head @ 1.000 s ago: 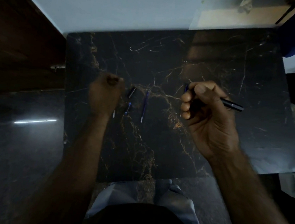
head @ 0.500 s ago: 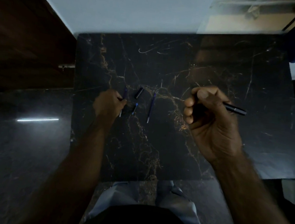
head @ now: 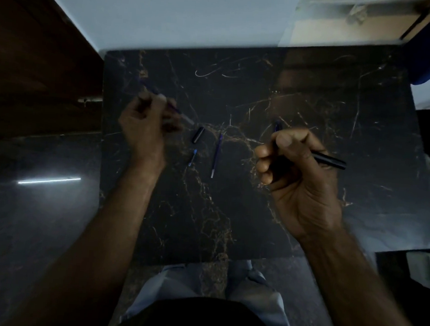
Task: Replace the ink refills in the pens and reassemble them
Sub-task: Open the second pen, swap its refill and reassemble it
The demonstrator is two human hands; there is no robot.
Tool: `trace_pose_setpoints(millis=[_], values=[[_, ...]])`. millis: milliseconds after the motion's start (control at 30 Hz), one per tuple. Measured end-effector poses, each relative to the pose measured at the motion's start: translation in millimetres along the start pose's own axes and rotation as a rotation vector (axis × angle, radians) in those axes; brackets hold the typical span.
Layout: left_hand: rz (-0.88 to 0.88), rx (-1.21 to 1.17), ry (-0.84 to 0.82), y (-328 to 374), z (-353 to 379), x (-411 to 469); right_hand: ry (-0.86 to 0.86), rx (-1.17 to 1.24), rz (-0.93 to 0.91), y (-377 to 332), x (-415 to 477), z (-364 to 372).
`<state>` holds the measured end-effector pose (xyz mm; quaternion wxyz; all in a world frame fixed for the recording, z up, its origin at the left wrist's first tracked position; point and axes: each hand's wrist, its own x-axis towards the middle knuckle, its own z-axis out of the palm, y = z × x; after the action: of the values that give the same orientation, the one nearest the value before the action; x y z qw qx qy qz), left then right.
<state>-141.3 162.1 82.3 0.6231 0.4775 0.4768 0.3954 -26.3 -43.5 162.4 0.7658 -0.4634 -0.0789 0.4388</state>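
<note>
My left hand (head: 144, 129) is raised above the dark marble table (head: 316, 98) and pinches a thin blue ink refill (head: 173, 108), which looks blurred and points down to the right. My right hand (head: 292, 174) is closed around a black pen barrel (head: 330, 160); its black end sticks out to the right and a blue tip shows above my thumb. Between my hands, three parts lie on the table: a short black cap (head: 198, 134), a short blue piece (head: 192, 157) and a long blue refill (head: 216, 154).
A wooden cabinet (head: 37, 58) stands at the left of the table. A pale wall runs behind the table. The dark glossy floor (head: 24, 212) lies left and below. My knees in grey trousers (head: 199, 285) are at the table's near edge.
My left hand picked a blue refill up off the table and lifted it up and to the left. My right hand stayed closed on the pen barrel.
</note>
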Motion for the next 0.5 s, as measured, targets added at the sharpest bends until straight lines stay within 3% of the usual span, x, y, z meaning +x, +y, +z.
trace_pose_setpoints(millis=[67,133,233,500], values=[[-0.038,-0.315,-0.086,36,15,-27,0.014,0.005,-0.014,-1,0,5],[-0.045,-0.454,-0.214,61,27,-53,0.037,0.025,-0.028,-2,1,13],[-0.048,-0.545,-0.300,77,37,-77,0.084,0.043,-0.048,-5,3,24],[-0.119,-0.544,-0.305,79,48,-92,0.054,0.075,-0.117,-11,7,31]])
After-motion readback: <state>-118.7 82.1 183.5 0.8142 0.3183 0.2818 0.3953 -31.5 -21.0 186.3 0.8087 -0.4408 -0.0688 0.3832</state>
